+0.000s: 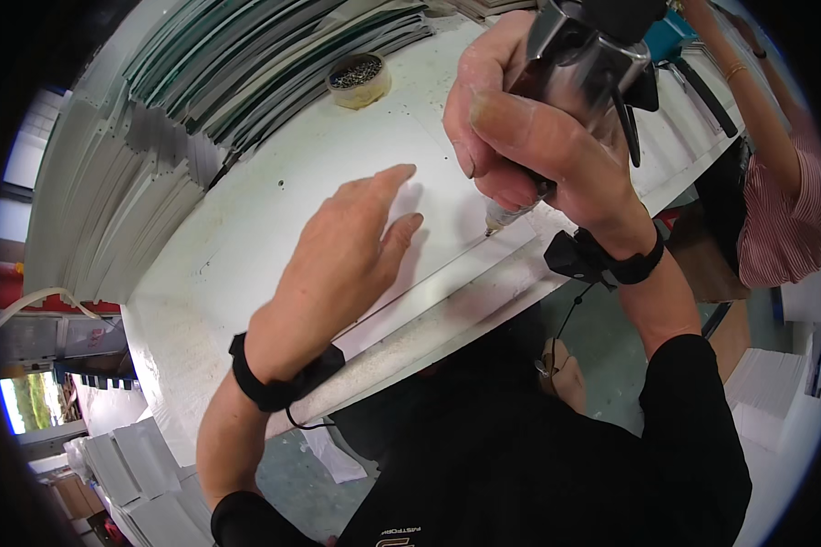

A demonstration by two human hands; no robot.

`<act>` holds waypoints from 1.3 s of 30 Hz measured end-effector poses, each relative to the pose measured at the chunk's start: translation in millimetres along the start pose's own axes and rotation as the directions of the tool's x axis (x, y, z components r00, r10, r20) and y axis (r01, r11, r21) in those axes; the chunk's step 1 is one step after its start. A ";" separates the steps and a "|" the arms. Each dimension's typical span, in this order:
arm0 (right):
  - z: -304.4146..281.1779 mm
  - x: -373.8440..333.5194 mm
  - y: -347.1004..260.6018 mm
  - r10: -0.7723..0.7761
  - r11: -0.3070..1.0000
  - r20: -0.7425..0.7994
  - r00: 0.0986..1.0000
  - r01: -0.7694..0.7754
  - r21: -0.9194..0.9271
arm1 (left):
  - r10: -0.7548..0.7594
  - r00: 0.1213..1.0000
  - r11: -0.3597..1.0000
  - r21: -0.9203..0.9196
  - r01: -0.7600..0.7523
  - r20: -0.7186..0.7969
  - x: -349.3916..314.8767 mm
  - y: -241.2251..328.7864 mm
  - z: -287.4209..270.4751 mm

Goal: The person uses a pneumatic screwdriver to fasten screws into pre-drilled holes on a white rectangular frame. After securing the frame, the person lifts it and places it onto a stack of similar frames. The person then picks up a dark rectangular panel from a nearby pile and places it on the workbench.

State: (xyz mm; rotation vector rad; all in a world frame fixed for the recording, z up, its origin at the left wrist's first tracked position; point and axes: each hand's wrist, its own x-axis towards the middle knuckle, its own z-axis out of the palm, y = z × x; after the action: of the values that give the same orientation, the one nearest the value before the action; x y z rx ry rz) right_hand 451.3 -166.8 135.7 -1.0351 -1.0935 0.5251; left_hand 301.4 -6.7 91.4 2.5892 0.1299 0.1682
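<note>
Where the tabletop (214, 242) has its far left corner, a tall stack of white strips (123, 201) stands, the strips lying roughly in line with one another. Next to it, grey and dark green strips (274, 73) are heaped along the far edge, their ends uneven. The left hand (333, 251) comes in across the near edge, with a black band (269, 387) round its wrist. Its fingers are stretched out close together, the thumb well apart from them, and nothing shows between; whether the fingertips touch the surface I cannot tell. A round tub (360, 97) of small metal pieces stands near the far edge, just beside the heap. Closer in, a white strip (456, 275) lies flat alongside the near edge, its left part passing under the left hand. Toward the strip's right end, the right hand (543, 137) has its fingers curled tightly round a silver tool (579, 77), the thumb laid across in front. The tool is tilted, its nose (491, 230) pointing down at the strip's far side; contact is hard to judge. Farther right, a black handle (705, 98) lies by the tabletop's right end, and beyond the edge is a co-worker in a striped top (784, 219).
</note>
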 end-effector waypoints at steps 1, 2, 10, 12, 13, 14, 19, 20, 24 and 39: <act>-1.8 -0.2 -2.1 0.003 0.999 0.013 1.000 -0.003 -0.037 | 0.013 0.999 0.999 0.041 -0.015 0.035 14.1 -13.8 -9.3; -2.6 -0.9 -2.4 0.006 0.998 0.036 0.999 -0.003 -0.059 | 0.008 0.998 0.996 0.090 -0.014 0.066 28.5 -29.0 -17.3; 5.5 -3.1 -0.2 -0.013 1.000 -0.020 1.000 0.013 -0.002 | 0.444 0.867 0.863 0.151 -0.482 0.227 113.9 -83.0 22.5; 7.8 -3.7 0.9 -0.001 1.000 -0.024 1.000 0.001 0.021 | 0.426 0.872 0.881 0.110 -0.461 0.240 108.9 -77.5 28.1; 7.1 -5.5 1.2 -0.010 1.000 -0.025 1.000 0.010 0.018 | 0.427 0.873 0.882 0.103 -0.460 0.235 107.5 -73.2 30.1; 6.8 -7.1 2.6 -0.019 1.000 -0.025 1.000 0.019 0.017 | 0.425 0.875 0.884 0.099 -0.456 0.231 105.2 -69.8 30.6; 29.6 -9.2 4.9 0.006 0.996 -0.032 0.999 -0.003 0.085 | 0.353 0.907 0.915 0.115 -0.386 0.228 67.3 -70.6 11.0; 35.3 -7.8 6.0 0.023 0.996 -0.017 1.000 -0.022 0.087 | 0.334 0.917 0.929 0.091 -0.360 0.217 56.8 -71.9 7.2; 58.8 0.3 12.5 0.074 0.991 0.072 0.995 -0.081 0.102 | 0.290 0.949 0.952 0.067 -0.300 0.120 13.0 -86.0 -4.3; 97.0 8.9 15.3 0.040 0.989 0.101 0.994 -0.054 0.138 | 0.104 0.994 0.877 0.472 -0.083 -0.020 -53.2 -108.4 -33.5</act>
State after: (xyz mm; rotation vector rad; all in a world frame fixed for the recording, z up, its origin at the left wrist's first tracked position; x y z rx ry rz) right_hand 369.2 -112.2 134.8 -0.9212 -1.1040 0.6873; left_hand 237.6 95.9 58.2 3.0843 0.0663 0.2570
